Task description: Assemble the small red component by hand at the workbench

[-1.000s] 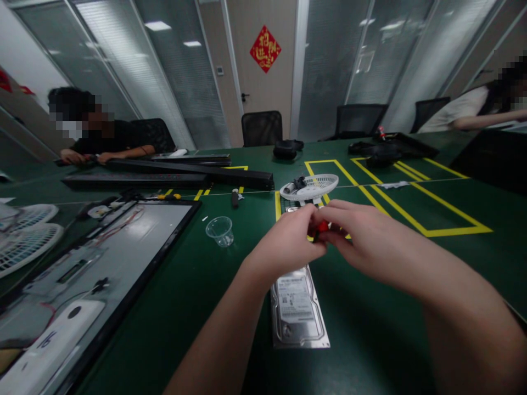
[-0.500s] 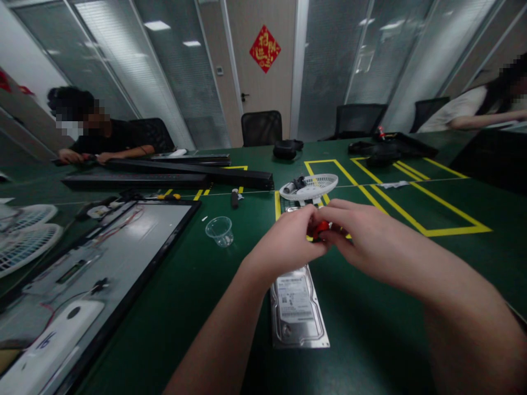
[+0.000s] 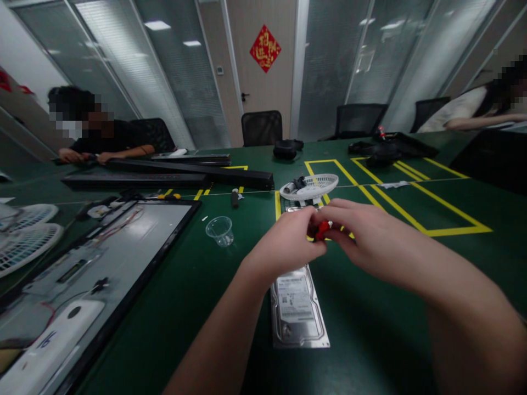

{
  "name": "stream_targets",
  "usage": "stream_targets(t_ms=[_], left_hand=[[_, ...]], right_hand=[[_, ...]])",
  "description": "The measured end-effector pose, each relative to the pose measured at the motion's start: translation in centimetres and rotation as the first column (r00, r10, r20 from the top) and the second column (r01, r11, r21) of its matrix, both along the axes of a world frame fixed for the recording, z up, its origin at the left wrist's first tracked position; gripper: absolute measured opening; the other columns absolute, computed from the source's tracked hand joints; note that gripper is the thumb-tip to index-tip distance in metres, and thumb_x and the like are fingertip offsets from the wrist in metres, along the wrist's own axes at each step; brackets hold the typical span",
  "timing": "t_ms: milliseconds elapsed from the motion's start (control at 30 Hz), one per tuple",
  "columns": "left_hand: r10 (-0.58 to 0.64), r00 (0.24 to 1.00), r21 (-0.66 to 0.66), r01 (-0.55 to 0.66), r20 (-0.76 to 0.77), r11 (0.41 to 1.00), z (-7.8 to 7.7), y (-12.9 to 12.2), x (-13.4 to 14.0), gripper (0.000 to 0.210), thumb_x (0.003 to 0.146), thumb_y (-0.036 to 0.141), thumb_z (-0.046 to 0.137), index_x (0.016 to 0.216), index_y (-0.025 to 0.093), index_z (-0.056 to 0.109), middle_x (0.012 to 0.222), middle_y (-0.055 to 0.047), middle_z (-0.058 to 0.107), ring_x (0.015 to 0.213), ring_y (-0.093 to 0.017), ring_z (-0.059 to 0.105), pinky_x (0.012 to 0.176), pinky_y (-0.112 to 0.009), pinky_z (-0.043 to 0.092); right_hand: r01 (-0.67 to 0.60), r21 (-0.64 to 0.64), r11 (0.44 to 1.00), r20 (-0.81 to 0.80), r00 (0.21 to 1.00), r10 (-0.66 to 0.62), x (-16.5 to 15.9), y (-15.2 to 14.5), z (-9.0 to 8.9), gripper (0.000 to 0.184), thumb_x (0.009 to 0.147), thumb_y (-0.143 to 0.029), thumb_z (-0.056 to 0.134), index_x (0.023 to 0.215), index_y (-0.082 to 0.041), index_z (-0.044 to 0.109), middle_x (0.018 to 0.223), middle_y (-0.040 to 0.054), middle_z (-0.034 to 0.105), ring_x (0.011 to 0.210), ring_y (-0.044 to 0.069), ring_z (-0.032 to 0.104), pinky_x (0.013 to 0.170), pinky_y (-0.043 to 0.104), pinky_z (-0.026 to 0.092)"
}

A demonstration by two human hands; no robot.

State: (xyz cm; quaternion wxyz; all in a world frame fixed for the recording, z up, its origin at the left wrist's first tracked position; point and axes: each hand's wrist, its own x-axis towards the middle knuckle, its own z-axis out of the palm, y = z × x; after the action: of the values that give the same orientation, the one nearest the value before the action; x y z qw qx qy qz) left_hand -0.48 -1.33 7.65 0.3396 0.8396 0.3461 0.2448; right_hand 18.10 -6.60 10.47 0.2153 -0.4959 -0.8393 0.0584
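Observation:
Both hands meet above the far part of a silver hard drive [image 3: 298,307], which lies label up on the green table. A small red object [image 3: 324,229] with a shiny tip shows between them. Its kind is hard to tell, since fingers cover most of it. My right hand [image 3: 362,227] is closed about it from the right, fingers bent over the top and thumb below. My left hand [image 3: 288,236] is curled against its left side with the fingertips hidden, so what that hand grips is not visible. Just beyond the hands is a white slotted basket [image 3: 323,186] holding small dark parts.
Left of the hands stands a clear plastic cup [image 3: 220,230]. An opened flat panel [image 3: 164,219] with wires and a white case [image 3: 53,340] fills the left side. Long black bars [image 3: 185,174] lie farther back. Two people sit across the table; yellow tape marks its surface.
The red object has turned slightly between the hands and shows more of itself. My right thumb has shifted a little. The hard drive has stayed put.

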Motion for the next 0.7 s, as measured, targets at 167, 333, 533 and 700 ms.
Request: stream_targets(t_ms=[167,333,533,700], left_hand=[[-0.021,1.0,0.006,0.021,0.02,1.0,0.01,-0.06,0.05,0.03,0.081,0.023,0.075,0.11,0.017,0.071,0.111,-0.01,0.079,0.097,-0.026,0.073,0.083,-0.037,0.059],[-0.031,0.999,-0.006,0.031,0.032,1.0,-0.15,0.07,-0.01,0.028,0.081,0.015,0.067,0.109,0.017,0.07,0.111,-0.01,0.079,0.098,-0.025,0.074,0.083,-0.036,0.059],[0.015,0.999,0.01,-0.016,0.047,1.0,-0.19,-0.08,-0.01,0.019,0.083,0.018,0.071,0.1,0.02,0.063,0.104,-0.008,0.077,0.095,-0.026,0.073,0.08,-0.036,0.057],[-0.01,0.998,-0.026,0.011,0.067,1.0,-0.36,0.05,0.05,0.024,0.081,0.019,0.072,0.104,0.02,0.063,0.108,-0.009,0.078,0.098,-0.027,0.074,0.079,-0.037,0.058]], right_hand=[[0.126,-0.023,0.992,0.066,0.99,-0.124,-0.18,0.1,-0.15,0.009,0.1,-0.025,0.068,0.102,-0.022,0.076,0.095,0.0062,0.077,0.08,0.024,0.068,0.068,0.035,0.044],[0.1,-0.016,0.995,0.036,0.994,-0.1,-0.27,-0.13,0.14,0.01,0.099,-0.025,0.073,0.108,-0.023,0.077,0.101,0.0062,0.078,0.084,0.024,0.07,0.071,0.034,0.047],[-0.04,-0.002,0.999,-0.012,0.999,0.04,-0.21,0.06,-0.14,0.031,0.092,0.001,0.056,0.101,-0.022,0.075,0.111,0.0068,0.075,0.093,0.021,0.071,0.081,0.032,0.05],[0.1,-0.002,0.995,0.038,0.994,-0.1,-0.27,0.37,-0.65,0.01,0.099,-0.019,0.066,0.1,-0.021,0.076,0.095,0.0072,0.077,0.082,0.024,0.069,0.071,0.035,0.046]])
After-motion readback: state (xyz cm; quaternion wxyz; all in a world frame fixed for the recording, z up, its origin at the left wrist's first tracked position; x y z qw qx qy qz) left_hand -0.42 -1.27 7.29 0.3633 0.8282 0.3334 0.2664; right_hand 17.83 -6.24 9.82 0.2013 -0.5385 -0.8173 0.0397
